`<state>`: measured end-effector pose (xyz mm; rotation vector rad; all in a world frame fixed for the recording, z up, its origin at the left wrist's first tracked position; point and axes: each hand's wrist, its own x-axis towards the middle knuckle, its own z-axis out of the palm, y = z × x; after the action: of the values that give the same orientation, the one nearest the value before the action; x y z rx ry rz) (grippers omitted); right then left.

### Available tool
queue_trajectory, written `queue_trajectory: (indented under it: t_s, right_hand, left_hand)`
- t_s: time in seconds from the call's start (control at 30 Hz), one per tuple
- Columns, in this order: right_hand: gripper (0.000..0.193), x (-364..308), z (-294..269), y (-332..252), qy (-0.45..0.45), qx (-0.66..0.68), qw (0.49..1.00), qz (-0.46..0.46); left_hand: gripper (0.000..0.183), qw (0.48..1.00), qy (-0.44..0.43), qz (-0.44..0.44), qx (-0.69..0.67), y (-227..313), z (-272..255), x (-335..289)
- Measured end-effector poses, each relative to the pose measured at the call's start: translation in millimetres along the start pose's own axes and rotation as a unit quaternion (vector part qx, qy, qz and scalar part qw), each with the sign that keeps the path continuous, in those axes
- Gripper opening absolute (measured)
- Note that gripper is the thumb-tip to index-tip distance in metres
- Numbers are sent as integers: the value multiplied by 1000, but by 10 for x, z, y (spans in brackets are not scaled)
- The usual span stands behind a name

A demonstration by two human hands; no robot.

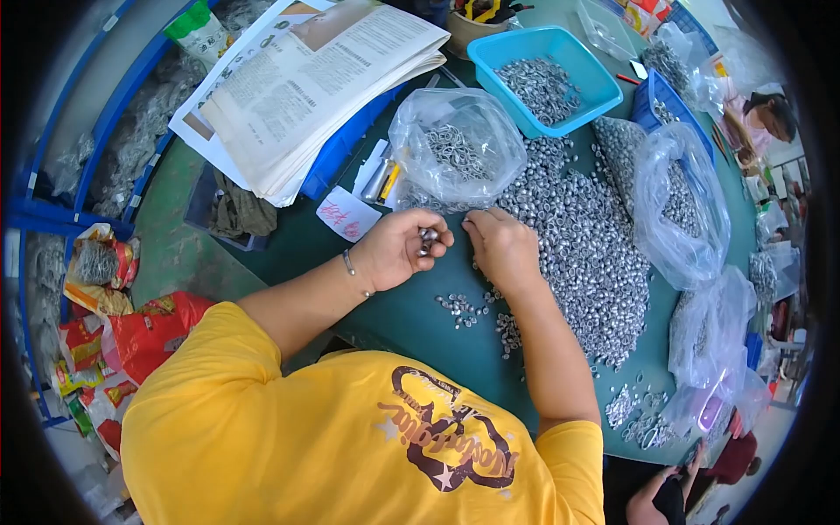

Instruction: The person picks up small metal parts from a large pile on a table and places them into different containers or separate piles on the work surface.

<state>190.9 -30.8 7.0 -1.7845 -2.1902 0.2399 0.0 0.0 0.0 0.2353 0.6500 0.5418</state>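
Observation:
My left hand [395, 251] curls its fingers around several small shiny metal pieces [427, 241], rounded and silver. Just to the right, my right hand [505, 250] has thumb and forefinger pinched together; whatever lies between the tips is too small or hidden to name. Beside and beyond that hand spreads a big heap of small silver metal rings [595, 262] on the green tabletop [398, 319]. A small cluster of loose pieces [461, 310] lies closer to me, below the hands. Beyond both hands stands an opened clear plastic bag [415, 131] with metal rings inside.
A turquoise basin [604, 99] of metal parts stands behind the heap. Stacked newspapers [262, 105] lie at the far left, near a paper note [347, 215]. Filled plastic bags [713, 197] line the right side. Another person [759, 118] sits at far right; another's arm [652, 499] shows lower right.

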Motion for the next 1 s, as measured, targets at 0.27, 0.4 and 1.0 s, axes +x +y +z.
queue_trajectory:
  t_s: [0.27,0.4,1.0]
  right_hand:
    - [15,-147,-374,282,-6,491,832,257]
    - [10,-117,-156,144,77,222,970,61]
    - [10,46,-64,95,62,-28,998,7]
  left_hand:
    - [10,700,15,346,625,-56,134,72]
    - [13,491,1,442,751,-130,255,367]
    - [11,507,6,374,777,-141,159,162]
